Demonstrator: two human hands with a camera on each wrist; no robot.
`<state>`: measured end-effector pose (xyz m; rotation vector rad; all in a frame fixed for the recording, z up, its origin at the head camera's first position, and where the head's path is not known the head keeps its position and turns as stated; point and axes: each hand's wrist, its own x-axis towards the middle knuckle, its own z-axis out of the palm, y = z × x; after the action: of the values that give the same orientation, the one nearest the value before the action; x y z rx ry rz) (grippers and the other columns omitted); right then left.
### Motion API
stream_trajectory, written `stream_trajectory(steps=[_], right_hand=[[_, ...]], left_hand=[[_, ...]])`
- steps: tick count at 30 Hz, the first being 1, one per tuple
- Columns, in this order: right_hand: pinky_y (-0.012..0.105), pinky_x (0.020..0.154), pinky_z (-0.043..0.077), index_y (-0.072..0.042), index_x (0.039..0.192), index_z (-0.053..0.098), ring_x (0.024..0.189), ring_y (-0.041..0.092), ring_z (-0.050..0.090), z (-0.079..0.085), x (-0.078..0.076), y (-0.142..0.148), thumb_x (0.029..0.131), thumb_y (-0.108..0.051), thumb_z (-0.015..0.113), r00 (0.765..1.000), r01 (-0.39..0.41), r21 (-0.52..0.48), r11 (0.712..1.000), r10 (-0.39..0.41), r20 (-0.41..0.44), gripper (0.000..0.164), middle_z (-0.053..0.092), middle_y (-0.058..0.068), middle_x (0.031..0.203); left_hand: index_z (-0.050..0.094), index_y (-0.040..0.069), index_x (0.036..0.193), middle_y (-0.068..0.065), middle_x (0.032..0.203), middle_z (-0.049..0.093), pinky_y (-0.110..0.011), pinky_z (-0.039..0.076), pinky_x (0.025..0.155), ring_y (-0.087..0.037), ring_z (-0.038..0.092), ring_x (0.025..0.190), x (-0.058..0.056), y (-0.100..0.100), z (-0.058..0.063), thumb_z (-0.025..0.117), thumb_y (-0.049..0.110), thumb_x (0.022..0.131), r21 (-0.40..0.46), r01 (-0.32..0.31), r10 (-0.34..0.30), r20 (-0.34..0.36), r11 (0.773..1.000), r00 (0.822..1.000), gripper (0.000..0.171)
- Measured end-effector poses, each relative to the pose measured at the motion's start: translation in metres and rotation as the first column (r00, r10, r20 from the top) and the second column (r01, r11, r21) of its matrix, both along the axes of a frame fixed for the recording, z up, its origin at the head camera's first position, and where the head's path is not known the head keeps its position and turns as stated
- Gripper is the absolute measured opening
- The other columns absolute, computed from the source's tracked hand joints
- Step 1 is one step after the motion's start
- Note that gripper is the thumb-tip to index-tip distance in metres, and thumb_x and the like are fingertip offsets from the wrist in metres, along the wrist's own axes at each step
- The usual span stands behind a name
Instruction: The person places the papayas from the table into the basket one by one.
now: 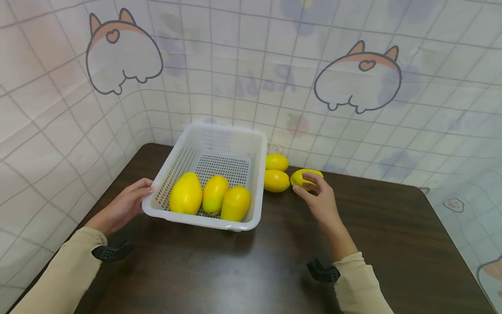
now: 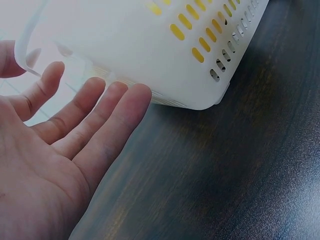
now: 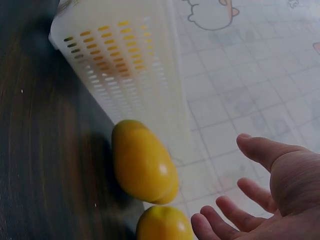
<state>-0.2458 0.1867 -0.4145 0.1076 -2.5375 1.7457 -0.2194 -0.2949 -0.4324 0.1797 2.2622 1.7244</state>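
Note:
A white plastic basket (image 1: 204,221) with slotted walls holds three yellow mangoes, among them a large one (image 1: 186,194) at the left. My left hand (image 1: 131,201) holds the basket's left rim; in the left wrist view the thumb is at the lip and the other fingers (image 2: 120,107) extend along the outer wall. Over a single mango (image 1: 298,178) right of the basket is my right hand (image 1: 322,198), its fingers spread and loosely bent. Contact with that mango cannot be made out. Two more mangoes, a front one (image 1: 276,181) and a back one (image 1: 276,162), lie against the basket's right side.
The dark brown wooden table (image 1: 243,279) has its back edge against a hanging cloth (image 1: 243,56) with a grid and cartoon print. The same cloth covers the left side. A black band (image 1: 112,251) is on the left wrist, another (image 1: 323,271) on the right.

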Motion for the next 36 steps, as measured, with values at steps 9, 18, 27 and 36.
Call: stream_trajectory(steps=[9,18,27,36], right_hand=[[0.025,0.090,0.043,-0.004,0.135,0.048,0.123,0.031,0.052,-0.004,0.001,0.013,0.090,-0.025,0.068,0.999,0.032,0.041,0.999,-0.031,-0.022,0.054,0.050,0.015,0.139],[0.030,0.091,0.043,-0.003,0.136,0.047,0.126,0.032,0.051,-0.004,0.002,0.020,0.090,-0.027,0.069,0.999,0.049,0.071,0.996,-0.049,-0.009,0.056,0.049,0.016,0.140],[0.049,0.100,0.043,-0.003,0.137,0.045,0.128,0.037,0.047,-0.009,-0.004,0.033,0.091,-0.029,0.067,0.998,0.054,0.104,0.993,-0.056,0.011,0.057,0.046,0.017,0.143],[0.054,0.102,0.041,-0.005,0.138,0.044,0.131,0.038,0.044,-0.013,-0.006,0.044,0.090,-0.032,0.068,0.998,0.057,0.134,0.989,-0.062,0.034,0.061,0.044,0.019,0.144]], left_hand=[[0.039,0.011,0.127,0.003,0.119,0.052,-0.031,0.052,0.085,-0.015,0.061,0.100,0.001,0.000,0.000,0.038,0.039,0.103,-0.003,-0.007,0.007,0.010,1.000,1.000,0.036],[0.040,0.012,0.126,0.004,0.119,0.052,-0.030,0.053,0.085,-0.015,0.061,0.100,0.001,0.000,-0.003,0.038,0.038,0.103,0.016,-0.002,0.001,0.014,1.000,1.000,0.035],[0.040,0.012,0.126,0.003,0.119,0.051,-0.030,0.053,0.085,-0.015,0.061,0.100,-0.001,0.001,-0.001,0.038,0.039,0.103,0.016,0.002,-0.002,0.008,1.000,1.000,0.035],[0.040,0.011,0.126,0.003,0.119,0.051,-0.029,0.053,0.085,-0.015,0.061,0.099,-0.001,0.001,0.000,0.038,0.038,0.104,0.015,0.002,-0.003,0.009,1.000,1.000,0.035]])
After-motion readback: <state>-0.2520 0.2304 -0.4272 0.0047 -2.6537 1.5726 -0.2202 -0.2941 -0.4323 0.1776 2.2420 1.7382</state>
